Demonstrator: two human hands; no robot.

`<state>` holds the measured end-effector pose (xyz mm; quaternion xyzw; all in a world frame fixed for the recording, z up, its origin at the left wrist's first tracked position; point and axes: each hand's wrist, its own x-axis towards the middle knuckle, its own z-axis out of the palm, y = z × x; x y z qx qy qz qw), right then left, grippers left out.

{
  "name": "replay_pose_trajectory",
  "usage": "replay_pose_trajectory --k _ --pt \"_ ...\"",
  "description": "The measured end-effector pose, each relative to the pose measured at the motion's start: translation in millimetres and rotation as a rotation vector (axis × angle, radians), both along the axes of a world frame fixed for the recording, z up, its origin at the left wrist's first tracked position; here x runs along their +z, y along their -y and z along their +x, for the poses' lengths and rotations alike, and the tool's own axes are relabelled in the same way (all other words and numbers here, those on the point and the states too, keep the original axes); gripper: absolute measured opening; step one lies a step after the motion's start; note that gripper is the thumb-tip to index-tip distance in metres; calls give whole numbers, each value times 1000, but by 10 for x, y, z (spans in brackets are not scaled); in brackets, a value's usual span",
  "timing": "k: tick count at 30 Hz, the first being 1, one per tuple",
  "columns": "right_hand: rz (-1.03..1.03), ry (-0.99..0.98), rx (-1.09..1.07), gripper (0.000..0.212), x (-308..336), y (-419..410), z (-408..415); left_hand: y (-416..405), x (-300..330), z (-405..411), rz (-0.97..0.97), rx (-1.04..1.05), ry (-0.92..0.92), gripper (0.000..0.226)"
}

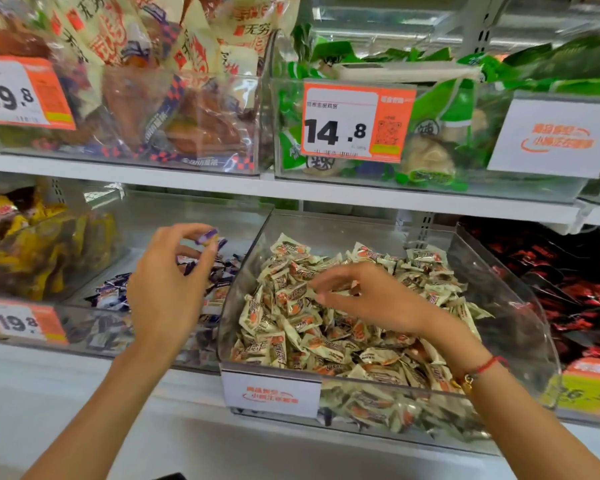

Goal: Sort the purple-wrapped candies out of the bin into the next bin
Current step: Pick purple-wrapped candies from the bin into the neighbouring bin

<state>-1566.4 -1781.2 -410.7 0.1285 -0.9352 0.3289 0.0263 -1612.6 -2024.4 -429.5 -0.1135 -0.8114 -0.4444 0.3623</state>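
Head view: on the lower shelf, the left hand (168, 285) pinches a purple candy (207, 236) between thumb and fingertips, raised over the left bin (194, 216), where more purple candies (113, 294) lie in a heap. Just beside it stands the clear right bin (499, 282), full of cream and orange candies (312, 327). The right hand (368, 299) reaches into that pile, fingers loosely spread and touching the wrappers; whether it grips any, I cannot tell.

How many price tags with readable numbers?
3: 39.8 tag on the upper-left bin, 14.8 tag on the upper-middle bin, 19.8 tag on the lower-left bin. A yellow tag lower right is unreadable.
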Motion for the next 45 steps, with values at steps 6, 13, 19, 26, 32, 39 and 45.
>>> replay_pose_trajectory --k 6,13,19,26,32,39,45 --pt "300 -68 39 42 -220 -108 -48 5 -93 156 -225 -86 150 45" --pt "497 108 270 70 -397 310 -241 -197 -234 203 -466 -166 170 47" --pt "270 62 187 35 -367 192 -228 -187 -224 196 -469 -186 182 46" --pt "390 -247 -437 41 -207 -531 -287 -133 -197 246 -362 -117 239 51" --pt "345 -180 -222 49 -132 -409 -257 -86 -169 205 -333 -98 235 37" --pt "452 -36 163 91 -354 262 -428 -107 -191 224 -343 -96 205 36" --pt "608 -363 149 43 -446 116 -670 -122 -202 251 -318 -103 203 33"
